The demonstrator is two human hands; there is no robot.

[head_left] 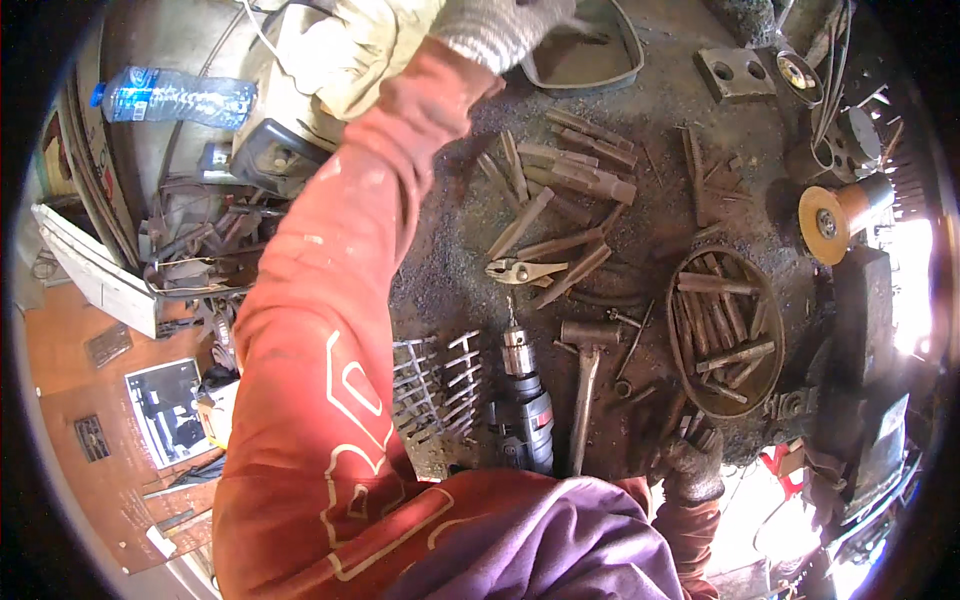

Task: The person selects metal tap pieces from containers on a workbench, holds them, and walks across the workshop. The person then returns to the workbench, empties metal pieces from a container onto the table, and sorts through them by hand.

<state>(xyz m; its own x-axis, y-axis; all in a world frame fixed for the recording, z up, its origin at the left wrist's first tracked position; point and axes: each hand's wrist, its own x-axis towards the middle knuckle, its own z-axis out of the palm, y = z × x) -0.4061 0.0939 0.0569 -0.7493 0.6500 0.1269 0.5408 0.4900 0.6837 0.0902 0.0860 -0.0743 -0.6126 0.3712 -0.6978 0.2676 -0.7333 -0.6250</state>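
Note:
My left arm, in a red-orange sleeve, reaches far forward. My left hand (pixel 500 32), in a grey knitted glove, is at the top edge beside a shallow grey tray (pixel 632 76); its fingers are blurred and partly cut off. Low on the right, my right hand (pixel 694 462), also gloved, is curled near an oval pan (pixel 681 382) of metal bars. Whatever its fingers close on is too dark to make out. Between my arms lie a power drill (pixel 525 420) with a bit in its chuck, a hammer (pixel 588 390) and pliers (pixel 525 271).
Several rusty metal bars (pixel 580 170) lie scattered across the dirty work surface. Metal racks (pixel 462 380) stand left of the drill. A grinding disc (pixel 826 222) and a block with two holes (pixel 735 74) are at right. A plastic bottle (pixel 180 97) lies far left.

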